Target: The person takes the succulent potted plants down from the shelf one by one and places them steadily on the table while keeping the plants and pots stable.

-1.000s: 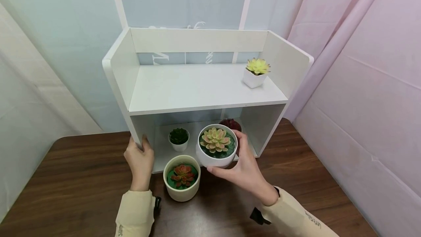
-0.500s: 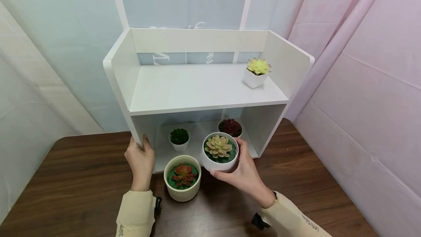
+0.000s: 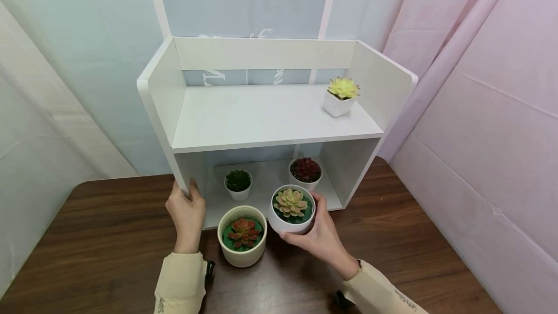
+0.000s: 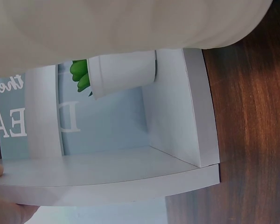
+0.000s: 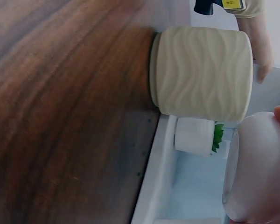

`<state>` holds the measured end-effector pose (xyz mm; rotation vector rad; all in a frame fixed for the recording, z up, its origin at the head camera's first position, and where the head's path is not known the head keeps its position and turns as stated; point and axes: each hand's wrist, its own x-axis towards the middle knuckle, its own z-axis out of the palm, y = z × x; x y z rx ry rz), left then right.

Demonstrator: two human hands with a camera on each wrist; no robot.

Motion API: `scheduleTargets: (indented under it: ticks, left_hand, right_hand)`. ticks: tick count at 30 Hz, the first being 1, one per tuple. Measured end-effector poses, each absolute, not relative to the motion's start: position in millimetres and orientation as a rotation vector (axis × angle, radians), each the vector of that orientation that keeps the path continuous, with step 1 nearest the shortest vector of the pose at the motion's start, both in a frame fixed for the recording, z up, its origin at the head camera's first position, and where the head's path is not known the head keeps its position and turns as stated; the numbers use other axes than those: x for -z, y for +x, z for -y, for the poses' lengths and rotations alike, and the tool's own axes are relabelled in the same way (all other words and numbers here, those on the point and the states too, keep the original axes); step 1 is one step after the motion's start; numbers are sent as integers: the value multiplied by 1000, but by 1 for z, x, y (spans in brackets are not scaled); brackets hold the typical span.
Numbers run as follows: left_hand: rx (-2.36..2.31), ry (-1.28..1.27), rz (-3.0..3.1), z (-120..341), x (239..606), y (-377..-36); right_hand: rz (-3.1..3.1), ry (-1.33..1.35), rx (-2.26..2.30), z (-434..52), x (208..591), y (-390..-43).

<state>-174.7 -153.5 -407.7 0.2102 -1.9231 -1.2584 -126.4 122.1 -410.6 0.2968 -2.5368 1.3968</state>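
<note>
My right hand (image 3: 320, 234) holds a round white pot (image 3: 291, 227) with a pale yellow-pink succulent (image 3: 290, 202), thumb at the front and fingers round its right side. In the right wrist view this pot (image 5: 261, 172) is off the tabletop, its underside showing. My left hand (image 3: 187, 212) grips the left side panel (image 3: 167, 151) of a white two-tier shelf (image 3: 261, 115); the left wrist view catches only bits of its fingers (image 4: 9, 207). Between the hands, a cream pot (image 3: 241, 257) with a reddish succulent (image 3: 243, 232) stands on the table before the shelf.
On the lower tier are a small white pot with a green plant (image 3: 238, 183) and one with a dark red succulent (image 3: 305, 169). A square white pot with a yellow-green succulent (image 3: 340, 96) stands at the upper tier's right. Fabric hangs behind the brown table (image 3: 100, 246).
My right hand has drawn the white pot toward me and slightly right, uncovering the dark red succulent behind it. My left hand stays on the side panel.
</note>
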Motion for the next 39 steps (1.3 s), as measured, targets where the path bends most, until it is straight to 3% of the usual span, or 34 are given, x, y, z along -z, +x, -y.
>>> scheduleTargets:
  ticks: [39]
  left_hand:
    - [1270, 220, 1934, 153, 406, -174]
  right_hand:
    - [2717, 125, -1350, -122, 460, -126]
